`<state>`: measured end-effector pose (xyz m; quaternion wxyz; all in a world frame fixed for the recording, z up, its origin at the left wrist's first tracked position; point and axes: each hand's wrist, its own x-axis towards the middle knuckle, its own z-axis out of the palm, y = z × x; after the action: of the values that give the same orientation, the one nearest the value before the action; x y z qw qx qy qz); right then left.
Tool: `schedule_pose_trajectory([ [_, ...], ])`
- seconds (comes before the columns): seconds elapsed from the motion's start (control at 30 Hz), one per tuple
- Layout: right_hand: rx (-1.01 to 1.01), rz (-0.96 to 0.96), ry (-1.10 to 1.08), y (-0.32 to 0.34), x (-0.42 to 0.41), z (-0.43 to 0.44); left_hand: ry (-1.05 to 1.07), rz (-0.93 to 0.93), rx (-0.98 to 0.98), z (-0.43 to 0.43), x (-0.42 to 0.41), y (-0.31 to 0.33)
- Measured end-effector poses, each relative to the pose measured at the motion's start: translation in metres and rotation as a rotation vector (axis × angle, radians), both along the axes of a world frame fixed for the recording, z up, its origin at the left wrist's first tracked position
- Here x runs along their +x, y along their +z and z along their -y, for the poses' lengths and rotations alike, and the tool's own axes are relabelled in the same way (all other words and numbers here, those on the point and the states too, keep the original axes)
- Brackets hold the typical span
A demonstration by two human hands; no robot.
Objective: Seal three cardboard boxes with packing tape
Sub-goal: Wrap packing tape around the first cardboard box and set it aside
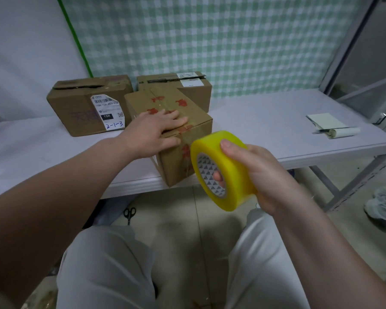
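**Left hand flat on the front box, right hand holding the tape roll**

A green-and-white checked cloth (210, 41) hangs as a backdrop well beyond both hands. In front of it a white tabletop (265, 121) runs from far left of the left hand to far right of the right hand.

Three cardboard boxes stand on the tabletop. The labelled box (76, 108) sits beyond and to the left of the left hand, with a white shipping label marked "2-1-3" on its front and its top flaps slightly parted. The rear box (194, 90) stands beyond the left hand's fingertips, a white label on its top. The red-printed box (176, 166) stands corner-on at the near edge of the tabletop, directly under the left hand and just left of the right hand. A glossy strip of tape runs along its top seam and down its near face.

The left hand (152, 132) lies palm down on top of the red-printed box, fingers straight and spread a little, holding nothing.

The right hand (261, 172) grips the yellow tape roll (232, 175), thumb over the outer rim and fingers through the core. The roll is held in the air beside the box's near corner. Whether a strand joins it to the box I cannot tell.

A white sneaker (383, 204) stands on the floor to the right of the right hand. White papers (328, 126) lie on the tabletop beyond and right of that hand. Black scissors (129, 214) lie on the floor below the left hand.
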<state>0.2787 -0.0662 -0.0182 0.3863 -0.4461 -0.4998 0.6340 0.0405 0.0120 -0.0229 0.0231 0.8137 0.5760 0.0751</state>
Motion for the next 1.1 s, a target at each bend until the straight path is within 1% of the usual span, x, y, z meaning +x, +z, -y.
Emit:
schedule_pose_trajectory([
  [0.57,-0.026,0.006,0.0,-0.044,-0.012,-0.011,-0.032,-0.162,-0.113,0.002,0.002,0.007],
  [0.73,-0.026,0.002,0.003,-0.05,-0.022,-0.021,-0.012,-0.157,-0.139,0.005,0.005,0.01],
  [0.8,-0.025,-0.008,0.008,-0.052,-0.024,-0.025,0.017,-0.105,-0.141,0.008,0.009,0.014],
  [0.87,-0.022,-0.023,0.009,-0.054,-0.024,-0.028,0.095,-0.021,-0.106,0.006,0.015,0.015],
  [0.9,-0.021,-0.026,0.01,-0.056,-0.024,-0.028,0.14,-0.015,-0.058,0.004,0.019,0.013],
  [1.0,-0.006,-0.041,0.007,-0.063,-0.022,-0.028,0.236,-0.123,0.09,0.0,0.034,0.001],
  [1.1,0.013,-0.074,-0.001,-0.077,-0.023,-0.024,0.256,-0.217,0.18,0.0,0.042,-0.012],
])
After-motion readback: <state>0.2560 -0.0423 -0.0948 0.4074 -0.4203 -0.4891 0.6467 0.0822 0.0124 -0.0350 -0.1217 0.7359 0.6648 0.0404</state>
